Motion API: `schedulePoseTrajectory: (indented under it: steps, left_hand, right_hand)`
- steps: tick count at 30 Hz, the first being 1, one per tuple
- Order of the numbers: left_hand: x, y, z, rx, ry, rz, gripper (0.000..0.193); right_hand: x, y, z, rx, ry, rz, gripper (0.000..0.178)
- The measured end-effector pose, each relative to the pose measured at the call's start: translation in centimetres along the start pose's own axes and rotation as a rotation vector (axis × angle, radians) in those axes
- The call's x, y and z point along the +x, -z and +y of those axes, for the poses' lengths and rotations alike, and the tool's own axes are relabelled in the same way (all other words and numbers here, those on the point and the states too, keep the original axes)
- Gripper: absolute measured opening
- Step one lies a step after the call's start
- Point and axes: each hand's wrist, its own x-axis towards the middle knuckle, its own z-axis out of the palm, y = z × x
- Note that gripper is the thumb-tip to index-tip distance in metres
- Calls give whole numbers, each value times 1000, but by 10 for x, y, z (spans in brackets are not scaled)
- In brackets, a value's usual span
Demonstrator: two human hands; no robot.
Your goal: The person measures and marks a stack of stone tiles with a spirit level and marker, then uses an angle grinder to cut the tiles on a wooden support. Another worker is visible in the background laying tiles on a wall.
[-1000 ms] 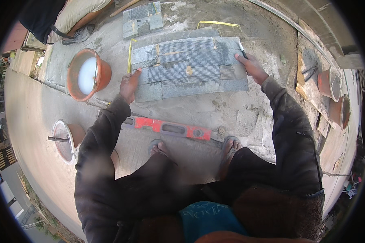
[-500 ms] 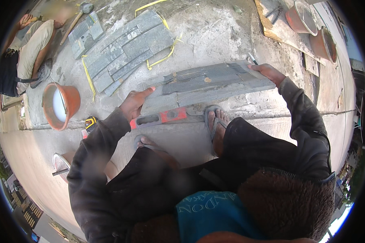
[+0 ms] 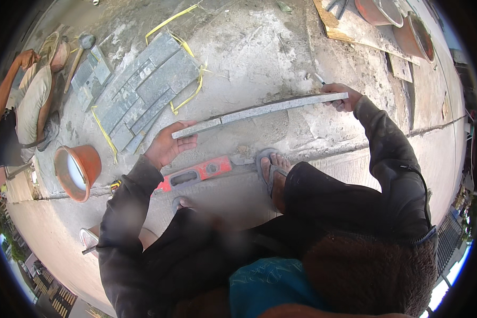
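Observation:
Between my hands is a long grey stone cladding panel (image 3: pixel 265 109), seen nearly edge-on, its narrow light edge toward me. My left hand (image 3: pixel 167 144) is closed on its left end, the fingers beneath and the thumb on top. At the other end my right hand (image 3: pixel 342 98) grips the panel. A slim pen-like stick (image 3: pixel 320 79) sticks out beside the right fingers; whether they hold it I cannot tell. Under the panel's left half, a red spirit level (image 3: pixel 196 174) lies on the ground near my sandalled feet.
More grey stone panels (image 3: pixel 146 87) lie on the concrete, with yellow strapping (image 3: pixel 200 85) around them. A hammer (image 3: pixel 79 58) and an orange bucket (image 3: pixel 87 169) are at left, near a crouching person (image 3: pixel 34 106). Orange buckets (image 3: pixel 414 38) stand far right by a wooden board (image 3: pixel 350 40).
The panel has tipped from showing its broad face to showing its edge. My left hand has shifted slightly left and down, baring more of the spirit level. The head view has shifted too.

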Motion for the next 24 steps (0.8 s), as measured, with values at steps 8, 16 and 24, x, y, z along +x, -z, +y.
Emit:
schedulePoseTrajectory:
  steps: [8, 16, 24]
  left_hand:
    - [-15, -5, -16, 107, -222, -134, 52]
    - [-7, -28, 16, 932, -396, 345, 60]
    - [79, 27, 7, 899, -736, 530, 70]
  right_hand:
    - [-6, -56, -7, -315, 638, 661, 42]
    - [68, -38, 68, 478, 883, 420, 23]
    - [68, -75, -22, -115, 1107, 629, 21]
